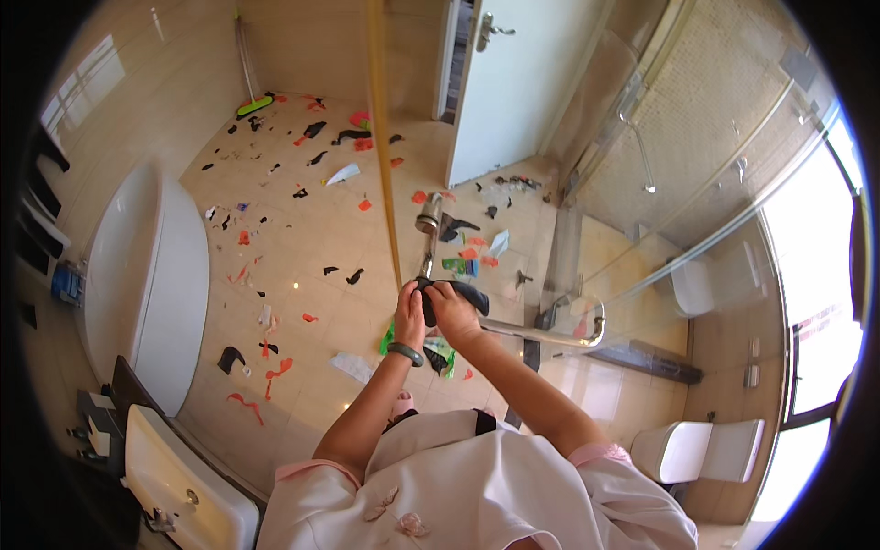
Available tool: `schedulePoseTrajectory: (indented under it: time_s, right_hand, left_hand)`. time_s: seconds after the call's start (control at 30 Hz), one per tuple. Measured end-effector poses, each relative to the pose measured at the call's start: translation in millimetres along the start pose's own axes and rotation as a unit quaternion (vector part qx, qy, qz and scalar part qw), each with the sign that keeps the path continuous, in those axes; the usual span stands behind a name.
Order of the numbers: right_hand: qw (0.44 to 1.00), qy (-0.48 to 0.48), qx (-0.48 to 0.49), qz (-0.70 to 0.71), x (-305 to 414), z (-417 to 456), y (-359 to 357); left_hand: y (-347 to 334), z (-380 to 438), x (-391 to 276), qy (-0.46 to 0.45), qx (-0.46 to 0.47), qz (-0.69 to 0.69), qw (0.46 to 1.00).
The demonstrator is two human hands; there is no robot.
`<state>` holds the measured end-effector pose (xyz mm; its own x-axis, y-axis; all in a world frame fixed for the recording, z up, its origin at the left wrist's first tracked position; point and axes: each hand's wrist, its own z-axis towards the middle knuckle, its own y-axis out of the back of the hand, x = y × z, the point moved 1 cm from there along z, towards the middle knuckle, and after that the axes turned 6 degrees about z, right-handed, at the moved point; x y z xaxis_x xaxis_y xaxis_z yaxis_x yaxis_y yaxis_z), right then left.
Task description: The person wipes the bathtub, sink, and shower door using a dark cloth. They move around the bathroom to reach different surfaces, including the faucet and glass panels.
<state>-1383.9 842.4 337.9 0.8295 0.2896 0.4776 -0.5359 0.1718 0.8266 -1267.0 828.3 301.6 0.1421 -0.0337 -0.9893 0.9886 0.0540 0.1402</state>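
Note:
Both hands are at a shiny metal bar handle [543, 331], which seems fixed to a clear glass shower door. A black, soft piece of material [473, 295], perhaps a cloth, is bunched against the bar near its bend. My left hand [411, 317], with a dark bangle at the wrist, pinches the material on the left side. Close beside it, my right hand [452, 311] grips the same material with curled fingers. Part of the bar under the hands is hidden. A yellowish door-edge strip [385, 158] runs up from just above my left hand.
Red, black and white scraps [278, 368] litter the tiled floor. A white bathtub [172, 289] and a washbasin [182, 474] stand on the left. A green broom [255, 106] leans in the far corner. A white door [515, 89] stands ajar; a toilet [677, 450] is at right.

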Motion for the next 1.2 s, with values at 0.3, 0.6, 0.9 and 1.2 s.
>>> schedulePoseTrajectory:
  time_s: [0.3, 0.6, 0.9, 1.2]
  right_hand:
    - [0.991, -0.024, -0.077, -0.109, -93.3, -110.1, 94.6]
    - [0.955, -0.180, -0.191, -0.138, -141.4, -201.1, 162.4]
    - [0.959, -0.193, -0.199, -0.059, -126.8, -216.7, 148.8]
    - [0.834, -0.363, -0.372, 0.184, -169.6, -252.9, 123.2]
  left_hand:
    - [-60.3, -63.7, -27.7, -0.309, 0.168, 0.392, 0.850]
    - [-158.9, -108.7, -65.9, -0.439, 0.344, 0.300, 0.774]
    - [-209.4, -117.0, -60.8, -0.433, 0.377, 0.397, 0.716]
    - [-255.0, -136.1, -54.4, -0.514, 0.359, 0.442, 0.642]
